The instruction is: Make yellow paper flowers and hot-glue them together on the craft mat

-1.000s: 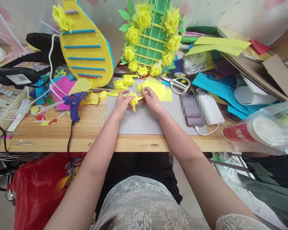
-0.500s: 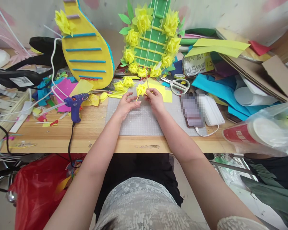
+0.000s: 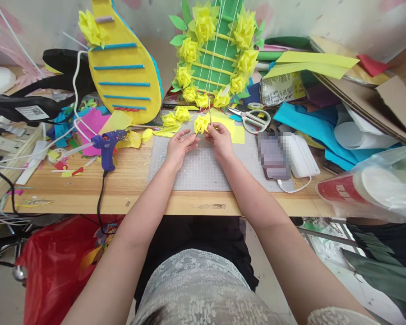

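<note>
My right hand (image 3: 219, 140) pinches a thin stick (image 3: 209, 108) that stands nearly upright, with a yellow paper flower (image 3: 200, 123) wound round its lower part. My left hand (image 3: 177, 145) lies just left of the flower with its fingers stretched out and holds nothing. Both hands hover over a grey cutting mat (image 3: 203, 169) on the wooden table (image 3: 88, 189). Two finished yellow flowers (image 3: 175, 117) lie behind the mat, next to a yellow paper sheet (image 3: 227, 126).
A purple glue gun (image 3: 105, 143) stands left of the mat with its cord over the table edge. Scissors (image 3: 252, 118), a phone (image 3: 273, 155) and a white power bank (image 3: 301, 154) lie to the right. Foam guitar shapes (image 3: 122, 67), felt sheets and cardboard crowd the back.
A second ago both hands gripped the flower low over the mat. My right hand has since lifted it on the stick, and my left hand has let go and opened.
</note>
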A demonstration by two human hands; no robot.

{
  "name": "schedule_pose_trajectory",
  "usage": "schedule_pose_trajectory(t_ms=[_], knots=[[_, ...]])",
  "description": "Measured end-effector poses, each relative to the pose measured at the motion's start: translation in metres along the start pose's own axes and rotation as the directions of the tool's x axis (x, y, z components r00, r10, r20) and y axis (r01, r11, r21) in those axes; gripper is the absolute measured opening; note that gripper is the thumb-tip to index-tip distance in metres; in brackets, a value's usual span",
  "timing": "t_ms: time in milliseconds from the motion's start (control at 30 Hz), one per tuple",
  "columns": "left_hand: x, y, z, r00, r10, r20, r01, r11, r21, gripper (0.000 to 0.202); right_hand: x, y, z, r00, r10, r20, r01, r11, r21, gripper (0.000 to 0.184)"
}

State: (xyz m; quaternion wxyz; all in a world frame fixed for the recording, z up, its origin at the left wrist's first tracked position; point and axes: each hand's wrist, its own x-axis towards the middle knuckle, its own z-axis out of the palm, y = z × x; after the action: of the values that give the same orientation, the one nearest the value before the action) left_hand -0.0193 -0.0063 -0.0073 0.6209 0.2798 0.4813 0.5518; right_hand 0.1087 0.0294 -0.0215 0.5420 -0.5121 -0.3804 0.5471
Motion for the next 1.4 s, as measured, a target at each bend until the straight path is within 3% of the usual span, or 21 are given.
schedule_pose_trajectory(t_ms=[267,600,867,1067,1400], knots=[[-0.0023,0.0047,0.0012,1.0,0.012,-0.024,-0.01,0.997,0.071,0.03,0.0001,0.0004,0.0005,1.0,-0.01,-0.026,0.01,1.0,-0.005,0.006],[-0.0008,0.0005,0.0008,0.991,0.106,-0.078,-0.095,0.986,0.134,0.036,0.0036,0.0073,-0.0006,0.998,-0.057,0.016,0.058,0.993,-0.104,0.01],[0.0,-0.0012,0.0006,0.982,0.167,-0.089,-0.151,0.976,0.159,0.034,0.0003,0.0029,0.0018,0.998,-0.059,-0.012,0.059,0.997,-0.048,0.006],[0.0006,-0.0009,0.0011,0.99,0.109,-0.085,-0.099,0.989,0.112,0.038,0.0033,0.0072,-0.0009,0.997,-0.078,0.021,0.08,0.992,-0.099,0.011],[0.0017,0.0002,-0.0012,0.996,0.072,-0.056,-0.065,0.991,0.117,0.035,0.0013,0.0064,0.0015,0.995,-0.092,0.031,0.093,0.996,-0.007,0.012]])
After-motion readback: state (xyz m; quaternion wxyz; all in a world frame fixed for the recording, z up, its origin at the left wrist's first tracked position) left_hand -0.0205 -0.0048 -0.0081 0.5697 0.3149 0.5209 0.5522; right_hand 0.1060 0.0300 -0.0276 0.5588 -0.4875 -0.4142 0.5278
